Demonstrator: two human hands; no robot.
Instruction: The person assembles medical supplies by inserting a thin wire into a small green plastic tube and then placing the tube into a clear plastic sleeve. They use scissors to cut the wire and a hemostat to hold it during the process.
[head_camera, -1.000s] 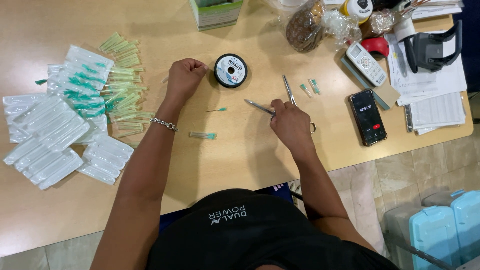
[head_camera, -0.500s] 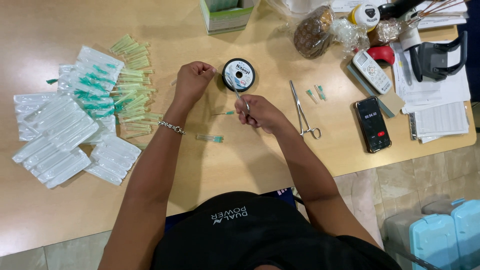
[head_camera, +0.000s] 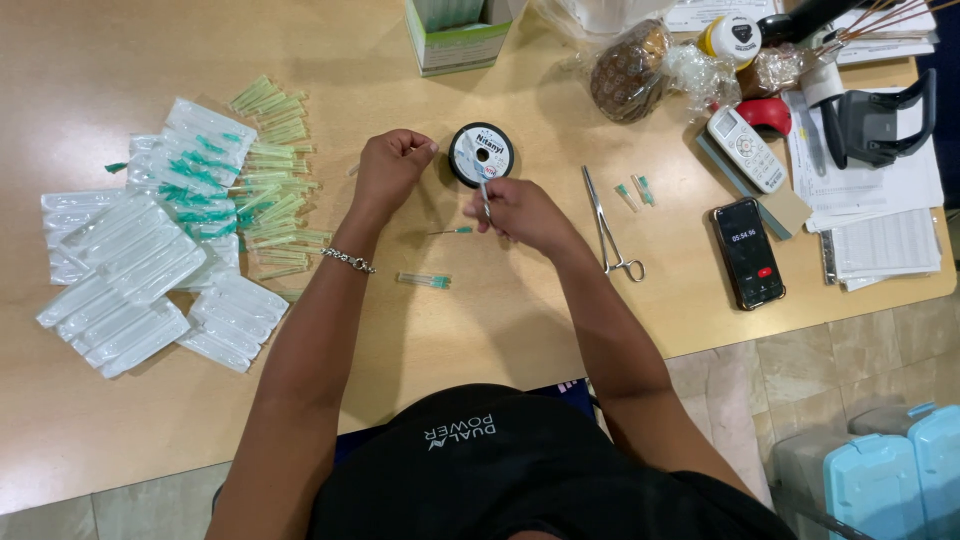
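Observation:
My left hand (head_camera: 390, 168) is curled into a loose fist just left of a black spool of thin line (head_camera: 480, 153); I cannot make out anything in its fingers. My right hand (head_camera: 522, 215) sits just below the spool and pinches a small slim metal tool (head_camera: 485, 196) that points up at the spool. A bare needle with a green hub (head_camera: 455, 231) lies on the wooden table (head_camera: 420, 340) between my hands. A capped green needle (head_camera: 425, 280) lies nearer to me.
Steel forceps (head_camera: 611, 235) lie right of my right hand. Further right are two small green caps (head_camera: 634, 190), a phone (head_camera: 750, 252), a remote (head_camera: 745, 150) and papers (head_camera: 885, 245). Needle packs (head_camera: 130, 275) and loose green needles (head_camera: 275, 190) cover the left. A box (head_camera: 455, 35) stands at the back.
My right hand left the forceps on the table and moved left to the spool, carrying the small metal tool. My left hand stayed next to the spool.

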